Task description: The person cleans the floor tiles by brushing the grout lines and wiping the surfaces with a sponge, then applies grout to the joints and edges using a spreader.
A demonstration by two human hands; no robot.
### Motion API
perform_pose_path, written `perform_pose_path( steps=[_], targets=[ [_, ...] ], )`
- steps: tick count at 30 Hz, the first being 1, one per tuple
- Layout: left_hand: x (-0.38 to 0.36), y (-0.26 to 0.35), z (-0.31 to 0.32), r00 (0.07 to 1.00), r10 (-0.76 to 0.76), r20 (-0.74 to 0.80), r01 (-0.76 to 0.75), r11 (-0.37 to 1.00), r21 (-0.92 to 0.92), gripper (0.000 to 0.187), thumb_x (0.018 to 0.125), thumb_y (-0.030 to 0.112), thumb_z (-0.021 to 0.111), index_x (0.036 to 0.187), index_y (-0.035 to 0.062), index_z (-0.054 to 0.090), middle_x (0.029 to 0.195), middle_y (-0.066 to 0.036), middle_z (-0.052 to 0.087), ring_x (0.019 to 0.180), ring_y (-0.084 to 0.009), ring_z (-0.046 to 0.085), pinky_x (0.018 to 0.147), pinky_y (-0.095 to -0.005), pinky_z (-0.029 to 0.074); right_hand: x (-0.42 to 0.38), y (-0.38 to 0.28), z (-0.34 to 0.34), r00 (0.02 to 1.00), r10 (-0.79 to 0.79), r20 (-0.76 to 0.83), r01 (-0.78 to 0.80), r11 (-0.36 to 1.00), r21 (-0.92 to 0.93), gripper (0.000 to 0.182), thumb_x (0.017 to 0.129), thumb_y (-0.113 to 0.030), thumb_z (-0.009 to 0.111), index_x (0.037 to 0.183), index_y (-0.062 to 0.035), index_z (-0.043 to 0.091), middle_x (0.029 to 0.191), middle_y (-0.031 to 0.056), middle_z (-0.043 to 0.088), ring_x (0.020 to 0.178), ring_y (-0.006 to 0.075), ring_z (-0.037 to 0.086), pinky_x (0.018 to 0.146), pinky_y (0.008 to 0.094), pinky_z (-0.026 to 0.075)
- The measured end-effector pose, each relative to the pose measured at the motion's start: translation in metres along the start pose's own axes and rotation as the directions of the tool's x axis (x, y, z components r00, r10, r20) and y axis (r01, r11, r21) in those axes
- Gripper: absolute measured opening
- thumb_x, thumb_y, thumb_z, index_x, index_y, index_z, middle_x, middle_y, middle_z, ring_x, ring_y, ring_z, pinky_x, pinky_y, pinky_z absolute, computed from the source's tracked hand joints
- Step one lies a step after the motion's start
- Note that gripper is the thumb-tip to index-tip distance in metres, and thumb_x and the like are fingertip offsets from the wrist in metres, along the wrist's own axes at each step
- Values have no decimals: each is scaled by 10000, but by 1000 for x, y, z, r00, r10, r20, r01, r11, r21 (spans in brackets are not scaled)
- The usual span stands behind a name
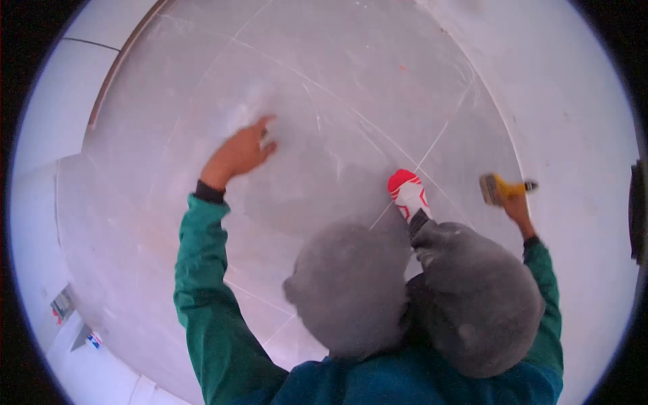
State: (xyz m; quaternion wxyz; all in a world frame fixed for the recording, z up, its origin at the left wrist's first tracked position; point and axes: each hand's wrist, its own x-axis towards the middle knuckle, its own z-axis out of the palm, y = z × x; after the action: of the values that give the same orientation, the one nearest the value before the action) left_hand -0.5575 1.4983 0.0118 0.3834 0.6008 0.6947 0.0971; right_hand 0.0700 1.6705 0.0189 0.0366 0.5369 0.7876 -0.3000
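The dark object at the right edge is cut off and cannot be identified. The small items at lower left are too small to tell. The right hand's fingers are mostly hidden behind the yellow-handled brush, whose bristles look blurred.

Left arm: extended forward, slightly bent at elbow.
Left wrist: roughly in line with forearm.
Left hand: open, index finger extended, thumb apart.
Right arm: reaching out to right side, upper part partly hidden.
Right wrist: angled inward.
Right hand: closed in grip; finger detail unclear.
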Motion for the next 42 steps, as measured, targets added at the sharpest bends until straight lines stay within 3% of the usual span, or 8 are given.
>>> perform_pose_path(
  steps=[8, 15, 20, 25, 28, 29, 35, 42],
  targets=[
    [-64, 41, 4, 932, -326, 160, 340, 938, -67, 538, 797, 255, 570, 1254, 59, 362, 981, -248, 568, 914, -376, 554, 778, -407, 441, -30, 69, 116, 805, 491, -332, -322, 832, 452, 409, 848, -232, 546, 1181, -11, 461, 1065, 118, 570, 938, 207, 555, 789, 328, 442],
    [-73, 117, -54, 817, -541, 198, 545, 838, 40, 486, 809, 209, 560, 1236, 52, 386, 1026, -244, 558, 962, -375, 543, 795, -391, 440, 228, -356, 214, 868, -209, -450, 445, 729, 520, 376, 704, -148, 558, 1054, -27, 493, 988, 161, 527, 963, 325, 498, 813, 435, 395],
    [-77, 137, -79, 876, -479, 54, 481, 877, -15, 395, 833, 121, 499, 1210, 41, 411, 970, -254, 562, 916, -387, 549, 755, -390, 448, 273, -525, 169, 994, -102, -49, 103, 628, 771, 335, 717, -276, 565, 935, -29, 509, 857, 179, 578, 795, 371, 562, 688, 456, 447],
    [-115, 133, -35, 873, -483, 66, 445, 845, 298, 166, 814, 201, 538, 849, 40, 525, 585, -198, 544, 567, -384, 545, 504, -442, 423, 203, -373, 140, 834, -506, -221, 436, 357, 826, 302, 828, -215, 494, 1031, 7, 462, 976, 163, 514, 929, 318, 511, 798, 451, 386],
    [-125, 154, -20, 846, -525, 93, 484, 829, 279, 256, 785, 275, 584, 710, 36, 531, 565, -196, 537, 554, -374, 546, 491, -435, 422, 128, -156, 78, 972, -232, -32, 198, 738, 645, 262, 874, -180, 481, 1080, -17, 474, 1006, 106, 524, 926, 236, 511, 820, 380, 406],
    [-130, 153, -15, 846, -531, 44, 495, 814, 303, 261, 781, 273, 591, 698, 34, 530, 560, -194, 535, 548, -375, 543, 487, -433, 420, 98, -100, 45, 997, 74, -8, -33, 531, 846, 264, 872, -183, 508, 1074, -15, 480, 994, 75, 540, 889, 185, 533, 780, 329, 448],
    [-133, 136, -51, 807, -549, -218, 586, 787, 190, 240, 780, 211, 600, 674, 13, 515, 570, -203, 536, 558, -390, 543, 467, -409, 417, 68, 96, 16, 766, 414, -491, -175, 870, 462, 331, 861, -231, 543, 1092, 3, 505, 1005, 90, 562, 921, 200, 534, 822, 319, 433],
    [-69, 140, -92, 914, -379, -148, 406, 830, 382, 221, 820, 209, 535, 805, -10, 513, 613, -216, 544, 591, -401, 545, 495, -428, 413, 238, -411, 204, 920, -117, -374, 323, 766, 556, 230, 702, -141, 525, 907, -37, 525, 791, 142, 569, 696, 321, 555, 624, 462, 443]
  ],
)
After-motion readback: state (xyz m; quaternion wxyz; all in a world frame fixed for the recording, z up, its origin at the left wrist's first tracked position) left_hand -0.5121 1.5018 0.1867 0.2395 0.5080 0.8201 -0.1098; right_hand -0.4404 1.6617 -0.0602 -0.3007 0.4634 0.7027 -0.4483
